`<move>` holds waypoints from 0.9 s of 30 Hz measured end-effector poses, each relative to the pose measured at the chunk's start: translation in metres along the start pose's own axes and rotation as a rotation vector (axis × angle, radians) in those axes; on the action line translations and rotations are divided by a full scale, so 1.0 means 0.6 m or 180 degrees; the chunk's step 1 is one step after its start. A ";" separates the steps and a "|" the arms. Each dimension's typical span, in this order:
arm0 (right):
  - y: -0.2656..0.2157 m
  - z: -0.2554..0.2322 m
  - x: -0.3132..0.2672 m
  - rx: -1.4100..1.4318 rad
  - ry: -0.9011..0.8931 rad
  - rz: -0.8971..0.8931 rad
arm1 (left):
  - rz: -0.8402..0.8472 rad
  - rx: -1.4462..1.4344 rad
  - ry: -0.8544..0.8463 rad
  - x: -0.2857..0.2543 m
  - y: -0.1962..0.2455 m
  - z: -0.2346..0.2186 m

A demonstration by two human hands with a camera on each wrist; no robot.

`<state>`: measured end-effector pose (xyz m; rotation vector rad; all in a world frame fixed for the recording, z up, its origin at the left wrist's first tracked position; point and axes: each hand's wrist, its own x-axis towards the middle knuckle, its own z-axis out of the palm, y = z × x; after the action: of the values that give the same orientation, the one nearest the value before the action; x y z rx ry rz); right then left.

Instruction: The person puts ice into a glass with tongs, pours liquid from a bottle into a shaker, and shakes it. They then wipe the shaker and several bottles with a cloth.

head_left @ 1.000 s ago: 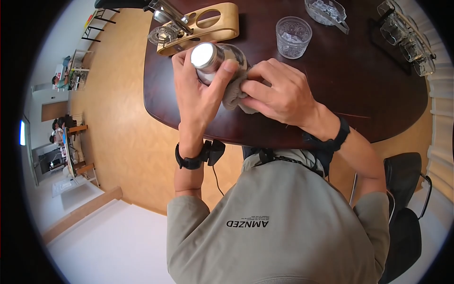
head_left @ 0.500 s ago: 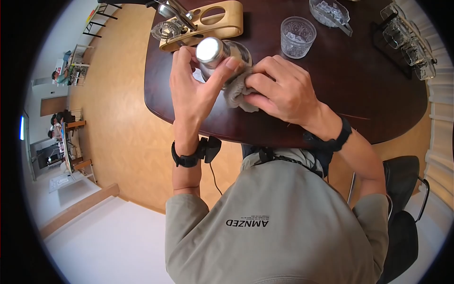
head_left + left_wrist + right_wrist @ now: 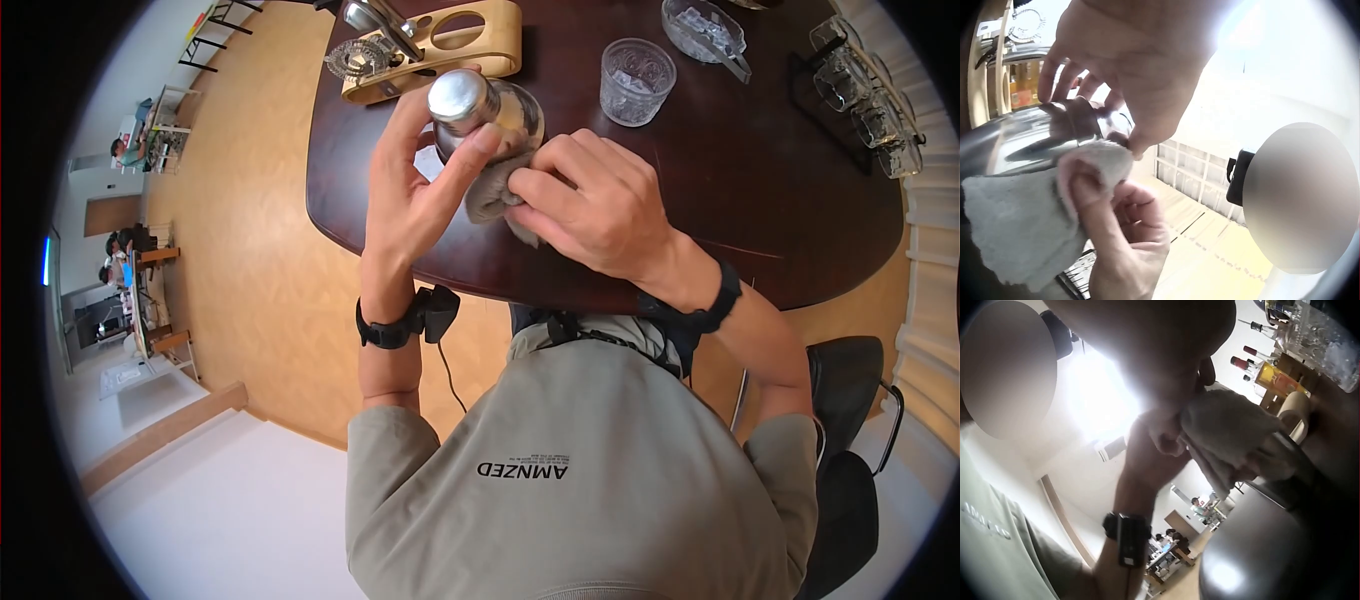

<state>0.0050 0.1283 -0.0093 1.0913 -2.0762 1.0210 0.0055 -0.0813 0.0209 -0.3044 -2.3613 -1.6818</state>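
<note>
A shiny metal cocktail shaker is held above the dark table near its left edge. My left hand grips its narrow top, thumb and fingers curled round it. In my right hand is a grey cloth, pressed against the shaker's side. In the left wrist view the cloth lies against the shaker's polished body. The right wrist view shows the cloth bunched in the fingers.
A wooden bar-tool stand with a strainer sits just behind the shaker. A cut glass, an ice dish with tongs and a rack of glasses stand further right. A black chair is at my right.
The shaker and both hands have drifted slightly up and to the right; the cloth has shifted a little along the shaker's side. Both holds are the same.
</note>
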 end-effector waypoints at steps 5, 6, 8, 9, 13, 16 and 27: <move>0.028 0.015 -0.041 -0.0295 -0.0359 0.0211 | 0.0082 0.0741 0.0367 0.001 0.004 -0.001; 0.025 0.012 -0.040 -0.0194 -0.0412 0.0337 | 0.0089 0.0745 0.0423 0.001 0.004 0.001; 0.006 0.000 -0.021 -0.0090 -0.0397 0.0302 | 0.0058 0.0557 0.0485 0.002 0.014 0.007; -0.004 -0.004 -0.011 -0.0022 -0.0257 0.0185 | 0.0045 0.0372 0.0537 0.002 0.017 0.009; 0.010 0.007 -0.004 -0.0036 -0.0116 0.0072 | -0.0218 0.0492 0.0525 0.002 0.018 0.009; 0.033 0.004 -0.012 0.0051 -0.0204 0.0342 | -0.0187 0.0789 0.0654 0.002 0.021 0.004; 0.006 0.001 0.009 0.0938 0.0081 0.1908 | -0.0031 0.0173 0.0075 0.000 0.017 -0.002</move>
<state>-0.0007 0.1269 -0.0069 0.5705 -2.3385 1.6555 0.0088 -0.0792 0.0303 -0.2626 -2.3904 -1.6133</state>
